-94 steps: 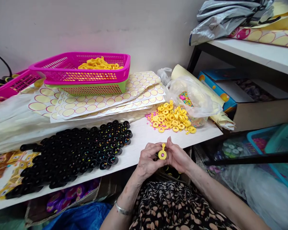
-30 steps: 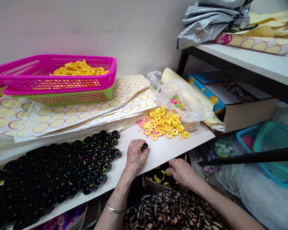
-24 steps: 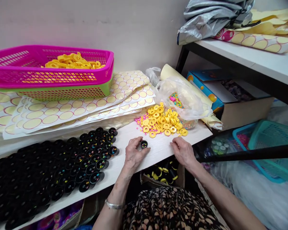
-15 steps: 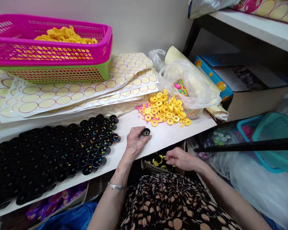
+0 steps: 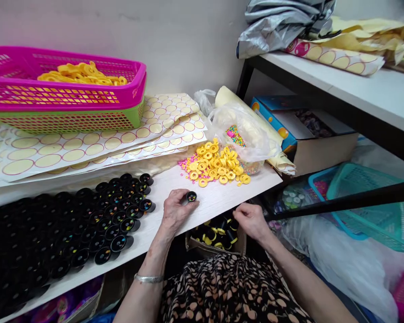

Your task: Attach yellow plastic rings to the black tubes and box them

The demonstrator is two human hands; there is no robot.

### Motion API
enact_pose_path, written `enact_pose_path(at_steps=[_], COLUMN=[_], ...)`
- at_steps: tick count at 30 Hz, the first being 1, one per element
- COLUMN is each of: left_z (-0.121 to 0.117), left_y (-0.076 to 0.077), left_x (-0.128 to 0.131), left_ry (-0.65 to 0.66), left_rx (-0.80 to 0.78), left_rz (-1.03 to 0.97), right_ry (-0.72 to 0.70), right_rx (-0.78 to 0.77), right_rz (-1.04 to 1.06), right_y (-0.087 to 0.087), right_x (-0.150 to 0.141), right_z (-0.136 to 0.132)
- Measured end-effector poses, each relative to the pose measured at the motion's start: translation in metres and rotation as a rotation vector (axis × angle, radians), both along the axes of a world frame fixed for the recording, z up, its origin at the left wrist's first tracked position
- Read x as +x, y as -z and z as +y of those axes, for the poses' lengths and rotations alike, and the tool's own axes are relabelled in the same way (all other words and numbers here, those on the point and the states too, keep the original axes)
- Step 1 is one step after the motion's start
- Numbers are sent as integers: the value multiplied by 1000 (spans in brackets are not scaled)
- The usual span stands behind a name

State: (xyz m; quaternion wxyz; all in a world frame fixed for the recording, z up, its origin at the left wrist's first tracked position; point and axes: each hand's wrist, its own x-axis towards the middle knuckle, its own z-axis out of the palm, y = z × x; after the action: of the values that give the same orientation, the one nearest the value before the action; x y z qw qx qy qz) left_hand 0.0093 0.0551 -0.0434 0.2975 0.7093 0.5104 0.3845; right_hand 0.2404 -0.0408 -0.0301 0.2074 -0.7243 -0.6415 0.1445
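Observation:
My left hand [image 5: 177,210] rests on the white table [image 5: 161,190], thumb and fingers closed around a small black cup [image 5: 191,196] with coloured bits inside. At the table's front edge, my right hand [image 5: 253,220] has its fingers curled together; whatever they may hold is hidden. Just below and left of it, a cardboard box [image 5: 188,243] contains several black cups with yellow rims [image 5: 218,234]. Behind the held cup lies a pile of yellow rings [image 5: 218,163], with small pink and yellow beads [image 5: 186,166] around it. Many open black cups [image 5: 103,255] stand in rows on the left.
A pink basket [image 5: 121,99] of yellow pieces stacks on a green one [image 5: 128,119] at the back left, over sheets of round stickers [image 5: 49,160]. A plastic bag [image 5: 252,130] lies behind the rings. To the right are a shelf [image 5: 343,85], a carton [image 5: 323,152] and a teal basket [image 5: 366,188].
My view has shifted up and to the right. My right hand has lifted from over the box toward the table edge, uncovering more of the cups. The left hand still holds its cup.

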Motion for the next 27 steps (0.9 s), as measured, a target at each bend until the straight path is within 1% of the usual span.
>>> enact_pose_path(at_steps=[2,4,7,10,16,20,27], left_z=[1,1,1,0,-2,-2,-3], left_y=[0,0,1,2,2,0,-2], left_x=[0,0,0,0,1,1,0], left_ry=[4,7,5,-2,-15,2,25], left_rx=[7,7,7,11,15,12,-1], left_rz=[11,20,25,20,-4,-1,3], right_ry=[67,90,52,47,109,75,122], right_rx=[148,224,187,159,133,143,140], right_rz=[41,21,-46,-120,-190,-189,-135], right_y=[-3,-4,-3,0,5,5,5], right_x=[11,16,13,2,-14,-18,-21], right_z=[12,29,51,64,75,77,76])
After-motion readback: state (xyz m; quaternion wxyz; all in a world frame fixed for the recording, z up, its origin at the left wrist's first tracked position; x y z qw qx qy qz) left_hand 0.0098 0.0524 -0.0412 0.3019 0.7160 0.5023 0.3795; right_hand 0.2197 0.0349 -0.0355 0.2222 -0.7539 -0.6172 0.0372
